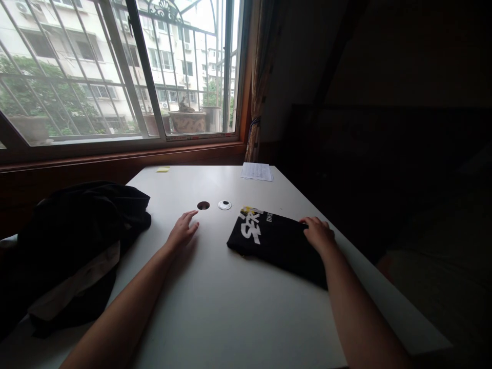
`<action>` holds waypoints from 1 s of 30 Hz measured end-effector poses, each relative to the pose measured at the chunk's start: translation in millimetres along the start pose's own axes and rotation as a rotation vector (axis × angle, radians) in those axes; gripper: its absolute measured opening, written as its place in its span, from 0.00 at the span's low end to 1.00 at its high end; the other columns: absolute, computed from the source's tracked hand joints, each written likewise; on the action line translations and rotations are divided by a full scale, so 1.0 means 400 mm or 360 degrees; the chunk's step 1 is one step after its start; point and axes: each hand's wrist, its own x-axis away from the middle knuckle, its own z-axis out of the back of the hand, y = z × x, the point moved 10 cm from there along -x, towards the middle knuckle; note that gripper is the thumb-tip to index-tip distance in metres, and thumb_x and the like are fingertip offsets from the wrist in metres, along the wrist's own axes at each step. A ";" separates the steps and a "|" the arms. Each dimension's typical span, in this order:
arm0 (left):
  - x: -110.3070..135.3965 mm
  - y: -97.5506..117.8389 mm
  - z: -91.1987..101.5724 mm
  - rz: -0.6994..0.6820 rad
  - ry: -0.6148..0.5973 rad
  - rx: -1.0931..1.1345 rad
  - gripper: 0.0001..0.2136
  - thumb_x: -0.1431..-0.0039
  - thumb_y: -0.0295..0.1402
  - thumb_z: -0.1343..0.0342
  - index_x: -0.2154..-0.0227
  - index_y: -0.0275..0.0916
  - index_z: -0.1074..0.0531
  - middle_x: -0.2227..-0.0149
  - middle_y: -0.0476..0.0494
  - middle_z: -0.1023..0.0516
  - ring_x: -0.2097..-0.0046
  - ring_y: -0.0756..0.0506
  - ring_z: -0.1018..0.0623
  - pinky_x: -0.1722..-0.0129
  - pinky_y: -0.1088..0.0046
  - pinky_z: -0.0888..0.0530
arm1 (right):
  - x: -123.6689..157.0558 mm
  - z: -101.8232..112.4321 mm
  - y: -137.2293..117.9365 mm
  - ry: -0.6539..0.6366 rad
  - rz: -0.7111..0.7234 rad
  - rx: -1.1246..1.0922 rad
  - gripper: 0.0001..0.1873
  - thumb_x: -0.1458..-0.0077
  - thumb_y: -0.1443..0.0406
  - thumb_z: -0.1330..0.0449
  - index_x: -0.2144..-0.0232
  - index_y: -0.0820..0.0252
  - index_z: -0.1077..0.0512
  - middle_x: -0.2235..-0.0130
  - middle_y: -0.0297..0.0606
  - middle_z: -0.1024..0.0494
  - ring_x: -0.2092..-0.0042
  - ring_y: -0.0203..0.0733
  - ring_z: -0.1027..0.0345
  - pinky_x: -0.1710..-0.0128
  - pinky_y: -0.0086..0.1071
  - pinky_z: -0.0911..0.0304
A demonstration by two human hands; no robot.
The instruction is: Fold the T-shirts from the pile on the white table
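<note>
A folded black T-shirt (pixel 282 238) with white lettering and a small yellow print lies flat on the white table (pixel 230 318). My right hand (pixel 319 233) is at the shirt's right end, its fingers curled on the cloth near the far edge; part of that end is hidden under the hand and forearm. To the left of the shirt, my left hand (pixel 184 230) is apart from it, fingers loosely spread and holding nothing. Its fingertips come close to a round hole (pixel 203 205) in the tabletop.
A heap of dark clothes (pixel 73 241) covers the table's left side. Beside the hole lies a round silvery cover (pixel 225 205). Printed papers (pixel 257 171) and a yellow sticky note (pixel 163 169) rest at the far edge. Beyond stand a barred window (pixel 184 72) and a tied curtain (pixel 259 92).
</note>
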 end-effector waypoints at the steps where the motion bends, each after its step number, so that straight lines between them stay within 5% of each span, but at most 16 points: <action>1: -0.001 0.002 0.000 -0.0018 0.0004 -0.0021 0.23 0.34 0.40 0.51 0.38 0.41 0.34 0.36 0.37 0.32 0.38 0.39 0.28 0.37 0.56 0.31 | 0.003 0.013 0.038 0.0033 -0.0100 0.0037 0.26 0.46 0.71 0.49 0.48 0.49 0.24 0.43 0.48 0.27 0.44 0.62 0.36 0.50 0.55 0.37; 3: -0.002 0.007 -0.001 -0.0052 0.0008 -0.0070 0.23 0.34 0.40 0.52 0.38 0.41 0.33 0.37 0.37 0.31 0.37 0.38 0.29 0.36 0.55 0.33 | 0.012 0.045 0.077 0.0132 -0.0200 0.0095 0.28 0.46 0.72 0.49 0.47 0.50 0.24 0.42 0.50 0.28 0.41 0.65 0.39 0.47 0.61 0.39; 5: -0.002 0.011 -0.003 -0.0071 0.0002 -0.0117 0.23 0.34 0.40 0.52 0.39 0.40 0.33 0.37 0.36 0.30 0.36 0.37 0.30 0.35 0.54 0.33 | 0.022 0.077 0.046 0.0231 -0.0111 0.0098 0.28 0.44 0.73 0.50 0.45 0.52 0.25 0.40 0.50 0.28 0.37 0.64 0.41 0.42 0.62 0.43; 9: -0.001 0.017 -0.007 -0.0072 -0.0032 -0.0166 0.22 0.34 0.41 0.53 0.40 0.41 0.31 0.37 0.37 0.30 0.36 0.36 0.30 0.36 0.52 0.33 | 0.067 0.092 -0.185 0.0166 0.0508 -0.0146 0.26 0.34 0.64 0.53 0.38 0.56 0.30 0.33 0.46 0.34 0.32 0.51 0.45 0.32 0.48 0.50; 13: 0.000 0.022 -0.010 -0.0097 -0.0055 -0.0199 0.22 0.34 0.40 0.53 0.40 0.42 0.30 0.37 0.39 0.29 0.37 0.36 0.29 0.37 0.52 0.32 | 0.192 0.017 -0.438 -0.0401 0.1116 -0.0325 0.31 0.32 0.49 0.52 0.30 0.45 0.43 0.26 0.33 0.50 0.26 0.49 0.59 0.28 0.48 0.58; 16: 0.000 0.019 -0.014 -0.0115 -0.0062 -0.0227 0.22 0.34 0.40 0.52 0.40 0.43 0.29 0.38 0.40 0.28 0.38 0.36 0.29 0.37 0.52 0.31 | 0.278 -0.030 -0.533 -0.0642 0.1319 -0.0251 0.31 0.32 0.46 0.52 0.30 0.40 0.43 0.25 0.31 0.56 0.25 0.52 0.65 0.28 0.51 0.65; 23: 0.004 0.021 -0.040 -0.0208 -0.0127 -0.0396 0.22 0.34 0.41 0.51 0.40 0.44 0.29 0.37 0.42 0.27 0.36 0.36 0.30 0.35 0.50 0.35 | 0.268 -0.063 -0.560 -0.0459 0.1189 -0.0091 0.31 0.28 0.50 0.60 0.28 0.49 0.48 0.25 0.33 0.55 0.25 0.48 0.65 0.28 0.51 0.68; 30: 0.006 0.020 -0.055 -0.0274 -0.0175 -0.0486 0.20 0.34 0.40 0.52 0.44 0.45 0.24 0.37 0.42 0.27 0.35 0.34 0.32 0.34 0.49 0.36 | 0.144 -0.052 -0.432 -0.0142 0.0649 0.0065 0.32 0.30 0.55 0.57 0.28 0.55 0.45 0.25 0.40 0.54 0.27 0.58 0.57 0.30 0.56 0.61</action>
